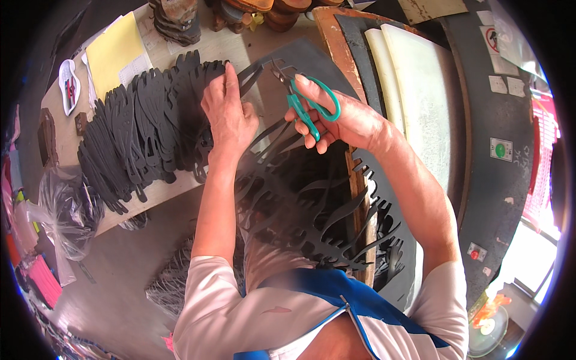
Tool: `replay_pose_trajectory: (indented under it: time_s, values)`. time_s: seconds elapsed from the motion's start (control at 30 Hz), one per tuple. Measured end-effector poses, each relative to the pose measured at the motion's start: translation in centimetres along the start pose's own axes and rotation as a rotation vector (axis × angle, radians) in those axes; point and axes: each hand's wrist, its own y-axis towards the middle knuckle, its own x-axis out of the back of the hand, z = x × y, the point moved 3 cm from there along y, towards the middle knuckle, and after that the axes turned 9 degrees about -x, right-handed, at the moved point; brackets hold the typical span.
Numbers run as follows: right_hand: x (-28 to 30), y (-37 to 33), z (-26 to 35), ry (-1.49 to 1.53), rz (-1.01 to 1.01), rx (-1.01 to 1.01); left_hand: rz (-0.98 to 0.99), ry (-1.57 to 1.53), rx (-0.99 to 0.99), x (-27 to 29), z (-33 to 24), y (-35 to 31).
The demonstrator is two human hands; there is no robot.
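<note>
Across the middle of the scene we saw the largest thing, one black die-cut sheet (312, 204), its long axis running from the far edge of the workbench (174, 189) down toward our lap, its near part hanging off the bench and full of cut-out leaf-shaped holes. At its far end, between the hands, narrow black strips pointed toward the far right.

To the left on the bench lay one long pile of black cut pieces (135, 135), fanned in an overlapping row that ran from the near left to the far right; we could not count the single pieces. Right of the sheet stood two pale boards (414, 90), side by side, long axes running near to far. One yellow pad (117, 51) lay at the far left, and one clear plastic bag (63, 213) sat at the near left.

Our left hand (227, 117) lay flat, fingers together and pointing far, pressing on the sheet at the edge of the pile. Our right hand (339, 117) gripped one pair of teal-handled scissors (303, 99), fingers through the loops, closed round them. The scissors pointed to the far left, blades slightly parted just beside a black strip, with their tips near the left hand's fingertips.
</note>
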Motion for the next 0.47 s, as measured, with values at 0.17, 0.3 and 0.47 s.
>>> replay_pose_trajectory:
  time_s: [0.17,0.3,0.47]
  values:
    - [0.5,1.8,0.4,0.101,0.004,0.045,-0.041,-0.092,-0.070,0.0,-0.8,0.4]
    - [0.6,3.1,-0.6,0.150,-0.046,0.079,-0.078,-0.165,-0.111,0.1,-0.6,-0.1]
    - [3.7,-0.4,-3.0,0.248,-0.080,0.207,-0.105,-0.244,-0.162,-1.7,-3.1,1.9]
